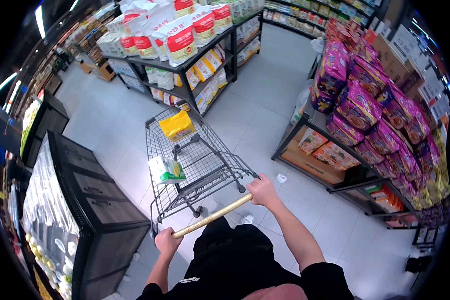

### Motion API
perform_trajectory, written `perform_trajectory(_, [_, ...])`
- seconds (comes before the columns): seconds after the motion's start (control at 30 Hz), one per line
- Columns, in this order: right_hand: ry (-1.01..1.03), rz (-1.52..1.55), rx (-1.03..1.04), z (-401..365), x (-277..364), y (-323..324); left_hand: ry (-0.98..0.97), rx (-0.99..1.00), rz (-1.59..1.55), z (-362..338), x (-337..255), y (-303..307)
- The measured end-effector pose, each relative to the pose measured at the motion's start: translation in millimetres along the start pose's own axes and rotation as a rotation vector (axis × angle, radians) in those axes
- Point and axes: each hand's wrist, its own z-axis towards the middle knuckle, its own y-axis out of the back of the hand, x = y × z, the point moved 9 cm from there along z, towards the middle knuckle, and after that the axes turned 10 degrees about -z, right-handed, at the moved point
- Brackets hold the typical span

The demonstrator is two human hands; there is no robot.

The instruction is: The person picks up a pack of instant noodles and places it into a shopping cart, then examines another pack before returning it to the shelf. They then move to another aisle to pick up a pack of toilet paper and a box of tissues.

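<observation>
Both hands grip the yellow handle (214,216) of a grey wire shopping cart (205,165). My left hand (168,242) is wrapped round its left end, and my right hand (263,191) round its right end. Inside the basket, a yellow package (177,126) lies toward the front. A white and green package (166,170) rests by the basket's left side, nearer to me. The lettering on both packages is too small to read.
Ahead stands a black shelf (185,67) stacked with white and red bags (179,42). On the right, purple snack bags (360,105) are piled on a display. A dark wooden produce stand (102,200) is close on the left. Tiled floor (255,135) runs between them.
</observation>
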Motion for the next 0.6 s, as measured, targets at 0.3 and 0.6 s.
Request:
perform_trajectory(0.3, [-0.21, -0.053, -0.035, -58, 17, 15, -0.189, 0.087, -0.082, 30, -2, 5])
perform_trajectory(0.6, [-0.427, -0.188, -0.046, -66, 28, 17, -0.398, 0.14, -0.173, 112, -5, 7])
